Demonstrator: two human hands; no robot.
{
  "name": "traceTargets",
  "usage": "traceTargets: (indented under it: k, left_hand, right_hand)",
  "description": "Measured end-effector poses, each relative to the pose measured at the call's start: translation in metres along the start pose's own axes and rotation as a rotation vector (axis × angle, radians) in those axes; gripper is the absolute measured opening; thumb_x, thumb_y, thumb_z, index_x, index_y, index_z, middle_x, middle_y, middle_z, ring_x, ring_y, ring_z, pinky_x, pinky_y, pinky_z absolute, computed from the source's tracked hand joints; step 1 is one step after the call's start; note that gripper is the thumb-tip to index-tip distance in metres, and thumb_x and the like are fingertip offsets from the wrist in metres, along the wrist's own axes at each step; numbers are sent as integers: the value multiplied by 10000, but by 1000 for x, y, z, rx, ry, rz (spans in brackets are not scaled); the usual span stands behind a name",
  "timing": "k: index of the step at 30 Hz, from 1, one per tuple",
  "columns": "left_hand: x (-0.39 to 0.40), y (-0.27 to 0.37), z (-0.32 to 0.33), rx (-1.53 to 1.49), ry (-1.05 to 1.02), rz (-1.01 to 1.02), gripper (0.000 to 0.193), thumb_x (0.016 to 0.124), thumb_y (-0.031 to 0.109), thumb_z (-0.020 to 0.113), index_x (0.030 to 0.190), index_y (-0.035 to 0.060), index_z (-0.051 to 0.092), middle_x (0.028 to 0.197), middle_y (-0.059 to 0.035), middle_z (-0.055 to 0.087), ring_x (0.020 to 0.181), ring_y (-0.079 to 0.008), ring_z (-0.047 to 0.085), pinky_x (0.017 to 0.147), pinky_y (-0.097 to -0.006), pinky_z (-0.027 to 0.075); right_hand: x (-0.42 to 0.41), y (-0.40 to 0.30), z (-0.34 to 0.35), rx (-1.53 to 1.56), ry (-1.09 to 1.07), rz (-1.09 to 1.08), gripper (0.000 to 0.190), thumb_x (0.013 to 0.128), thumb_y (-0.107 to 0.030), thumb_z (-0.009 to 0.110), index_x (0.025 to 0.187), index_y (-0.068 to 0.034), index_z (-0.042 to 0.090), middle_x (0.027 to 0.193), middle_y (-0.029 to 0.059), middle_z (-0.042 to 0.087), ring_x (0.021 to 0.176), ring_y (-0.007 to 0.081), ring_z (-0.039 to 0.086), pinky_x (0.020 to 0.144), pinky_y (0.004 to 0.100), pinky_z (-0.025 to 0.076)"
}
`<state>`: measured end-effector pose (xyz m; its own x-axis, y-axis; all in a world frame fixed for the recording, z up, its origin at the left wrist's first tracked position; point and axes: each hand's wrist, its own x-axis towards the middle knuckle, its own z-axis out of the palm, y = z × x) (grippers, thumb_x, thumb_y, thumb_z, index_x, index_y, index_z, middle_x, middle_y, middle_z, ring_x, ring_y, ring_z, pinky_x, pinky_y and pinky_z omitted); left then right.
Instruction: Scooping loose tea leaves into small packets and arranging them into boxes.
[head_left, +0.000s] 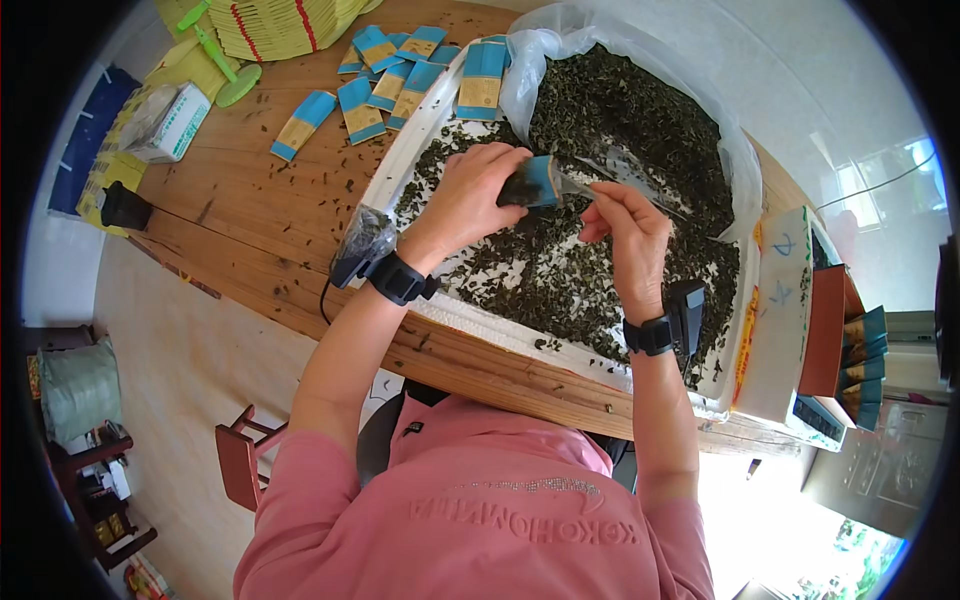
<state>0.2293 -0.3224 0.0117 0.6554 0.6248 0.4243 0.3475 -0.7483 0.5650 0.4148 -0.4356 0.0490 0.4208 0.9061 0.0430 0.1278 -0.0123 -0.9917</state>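
Observation:
My left hand (472, 191) grips a small blue paper packet (538, 181) on its side above a white foam tray (472, 289). Dark leaf matter shows at the end of the packet nearest my palm. Thumb and fingertips of my right hand (634, 229) pinch a thin, see-through piece (576, 186) at the packet's other end; it looks like plastic film, but whether it joins the packet is unclear. Below both hands, loose dried leaves, apparently tea (540, 262), cover much of the tray. A heap of the same leaves (622, 112) fills a clear plastic bag (523, 82) at the back.
Blue-and-tan packets (364, 111) lie in a cluster on the wooden table (225, 202), and another (481, 79) rests on the tray's back corner. A foam box (776, 300) and a brown box (821, 330) of packets stand right. A black cup (126, 206) stands left.

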Motion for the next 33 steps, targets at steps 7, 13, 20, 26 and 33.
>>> traceTargets:
  k: [7, 13, 20, 26, 33]
  left_hand:
    - [-8, -2, -6, -69, -66, -94, 691, 698, 125, 817, 1315, 67, 510, 1202, -155, 597, 1082, -330, 573, 927, -394, 472]
    - [-5, 3, -16, 61, -91, -131, 656, 693, 118, 819, 1279, 71, 529, 1210, -160, 595, 1076, -341, 585, 904, -392, 476]
    - [-10, -9, -26, 437, -232, -118, 615, 665, 160, 830, 1194, 101, 521, 1136, -63, 616, 1068, -277, 566, 710, -491, 465]
    - [-4, -16, -23, 430, -331, -99, 593, 630, 163, 848, 1139, 85, 553, 1059, -71, 634, 1024, -298, 592, 770, -450, 529]
    - [16, 2, -11, 343, -496, -196, 644, 619, 136, 847, 1180, 58, 540, 1074, -101, 602, 1086, -332, 562, 879, -421, 480]
  right_hand:
    - [-3, 8, 3, -24, -117, -119, 207, 951, -46, 551, 1110, 18, 666, 822, 70, 675, 681, 111, 634, 652, 237, 520]
    - [-4, 7, -19, -29, 18, -199, 210, 953, -43, 560, 1132, 3, 661, 840, 61, 676, 691, 104, 631, 659, 224, 517]
    - [-6, 32, -58, -383, 297, -124, 190, 932, -72, 580, 1061, 22, 684, 729, 54, 661, 568, 87, 604, 534, 218, 484]
    - [-7, 49, -29, -478, 263, -143, 197, 921, -90, 580, 1031, 36, 683, 690, 57, 650, 527, 95, 597, 488, 229, 474]
    - [-4, 32, -18, 24, 192, 137, 202, 921, -75, 565, 1043, 51, 667, 717, 77, 646, 535, 119, 608, 503, 234, 484]
